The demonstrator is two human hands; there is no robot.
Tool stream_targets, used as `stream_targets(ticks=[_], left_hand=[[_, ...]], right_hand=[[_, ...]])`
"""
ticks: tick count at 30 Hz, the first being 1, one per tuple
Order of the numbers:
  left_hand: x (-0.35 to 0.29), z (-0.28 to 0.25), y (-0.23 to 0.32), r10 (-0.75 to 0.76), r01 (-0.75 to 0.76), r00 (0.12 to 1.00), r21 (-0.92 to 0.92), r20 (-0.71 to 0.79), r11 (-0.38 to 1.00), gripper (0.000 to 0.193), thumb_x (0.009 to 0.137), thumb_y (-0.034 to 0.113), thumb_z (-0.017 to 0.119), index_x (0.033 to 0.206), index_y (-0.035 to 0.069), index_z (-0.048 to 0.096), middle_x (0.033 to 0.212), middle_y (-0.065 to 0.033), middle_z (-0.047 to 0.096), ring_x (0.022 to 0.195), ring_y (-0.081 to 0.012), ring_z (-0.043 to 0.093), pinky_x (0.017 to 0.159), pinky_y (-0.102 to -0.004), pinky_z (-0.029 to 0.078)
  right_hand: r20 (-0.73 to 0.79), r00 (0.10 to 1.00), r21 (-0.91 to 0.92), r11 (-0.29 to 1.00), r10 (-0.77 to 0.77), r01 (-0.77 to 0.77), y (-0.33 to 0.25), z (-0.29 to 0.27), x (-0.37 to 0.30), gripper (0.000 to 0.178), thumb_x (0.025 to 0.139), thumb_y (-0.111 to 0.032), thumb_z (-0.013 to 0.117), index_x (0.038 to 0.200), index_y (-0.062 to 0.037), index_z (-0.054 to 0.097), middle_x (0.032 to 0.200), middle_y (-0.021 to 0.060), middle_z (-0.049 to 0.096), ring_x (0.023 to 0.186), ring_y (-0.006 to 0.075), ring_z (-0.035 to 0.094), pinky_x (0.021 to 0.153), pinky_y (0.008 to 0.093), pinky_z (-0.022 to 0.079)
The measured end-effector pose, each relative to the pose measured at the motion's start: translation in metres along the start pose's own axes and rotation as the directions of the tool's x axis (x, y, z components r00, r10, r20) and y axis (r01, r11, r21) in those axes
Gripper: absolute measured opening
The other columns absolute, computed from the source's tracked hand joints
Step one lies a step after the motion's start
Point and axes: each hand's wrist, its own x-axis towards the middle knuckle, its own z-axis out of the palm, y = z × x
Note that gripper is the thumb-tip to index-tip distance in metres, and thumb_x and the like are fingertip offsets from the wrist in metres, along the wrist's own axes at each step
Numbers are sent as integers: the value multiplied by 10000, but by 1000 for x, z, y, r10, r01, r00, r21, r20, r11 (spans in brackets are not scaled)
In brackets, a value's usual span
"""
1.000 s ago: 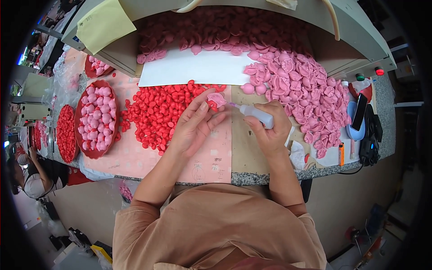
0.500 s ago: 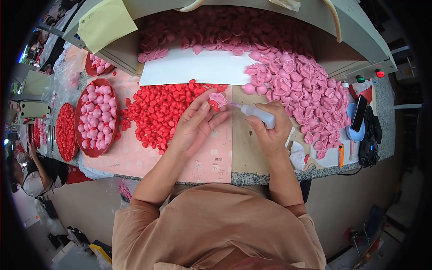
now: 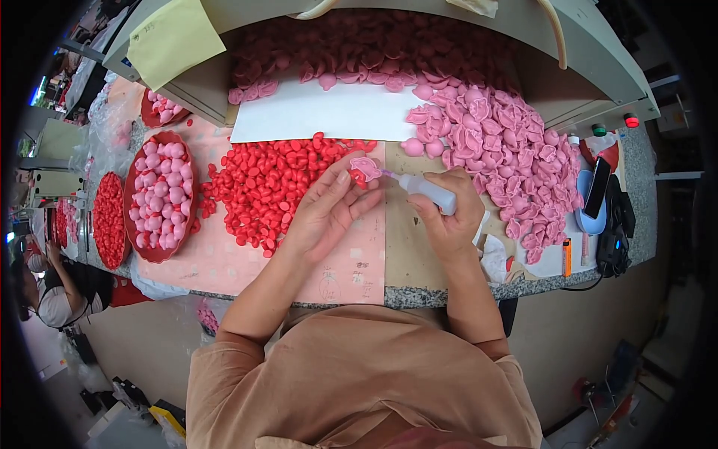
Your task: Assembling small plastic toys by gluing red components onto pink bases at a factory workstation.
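Between the thumb and fingers of my left hand (image 3: 327, 203) sits a small pink moulded plastic piece (image 3: 365, 168) with a ruffled rim. A glossy red plastic piece (image 3: 357, 178) is pinched against it in the same hand. My right hand (image 3: 458, 203) is wrapped round a translucent squeeze bottle (image 3: 428, 192), tilted so its thin purple nozzle points left at the pink piece's edge. Whether the tip touches the piece is too small to tell. Under and beyond my left hand spreads a heap of red plastic pieces (image 3: 262, 187).
Pink pieces (image 3: 490, 138) pile up at the right and inside a grey metal housing (image 3: 598, 82). At left stand a red scalloped tray (image 3: 158, 257) of pink-and-red pieces and a tray of red ones (image 3: 110, 217). An orange lighter (image 3: 567, 258) and phone (image 3: 597, 188) lie far right.
The pink piece has turned slightly in my left fingers and shifted a little right and down. The bottle stays nearly where it was, its nozzle still at the piece's edge.
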Motion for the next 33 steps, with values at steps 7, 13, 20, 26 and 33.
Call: stream_targets(ticks=[7, 13, 20, 26, 33], left_hand=[[-1, 3, 1, -10, 10, 1000, 10, -20, 1000, 411, 949, 181, 459, 1330, 57, 365, 1230, -84, 494, 1084, -193, 526, 982, -374, 429], [-1, 3, 1, -7, 7, 1000, 6, -14, 1000, 405, 951, 177, 454, 1330, 61, 368, 1235, -89, 494, 1090, -202, 523, 985, -380, 427], [-2, 3, 0, -20, 20, 1000, 19, 20, 1000, 398, 955, 179, 445, 1329, 64, 375, 1233, -95, 497, 1101, -213, 518, 995, -388, 416], [-2, 4, 0, -31, 30, 999, 18, 27, 999, 414, 955, 174, 444, 1343, 58, 360, 1210, -97, 513, 1105, -219, 521, 999, -387, 413], [-3, 2, -1, -45, 44, 997, 14, 59, 999, 416, 955, 160, 441, 1347, 51, 353, 1202, -102, 517, 1110, -226, 524, 1004, -390, 410]], right_hand=[[-6, 1000, 17, 1000, 24, -24, 0, 0, 0, 332, 741, -216, 755, 913, -5, 565, 798, 89, 611, 680, 180, 537, 645, 277, 432], [-6, 1000, -9, 1000, 19, -19, 2, 0, -1, 327, 749, -222, 750, 906, -6, 560, 804, 94, 619, 692, 187, 549, 654, 286, 438], [-1, 1000, -15, 1000, 18, -18, 0, 0, 0, 324, 747, -215, 750, 911, -9, 561, 817, 94, 626, 695, 196, 551, 662, 293, 442], [1, 1000, -12, 1000, 4, -4, 0, 0, 0, 340, 738, -222, 756, 918, -8, 563, 820, 94, 624, 694, 198, 548, 662, 293, 441], [4, 1000, 4, 1000, -2, 2, -1, 1, 0, 348, 730, -222, 761, 923, -11, 565, 820, 94, 620, 692, 195, 540, 653, 293, 436]])
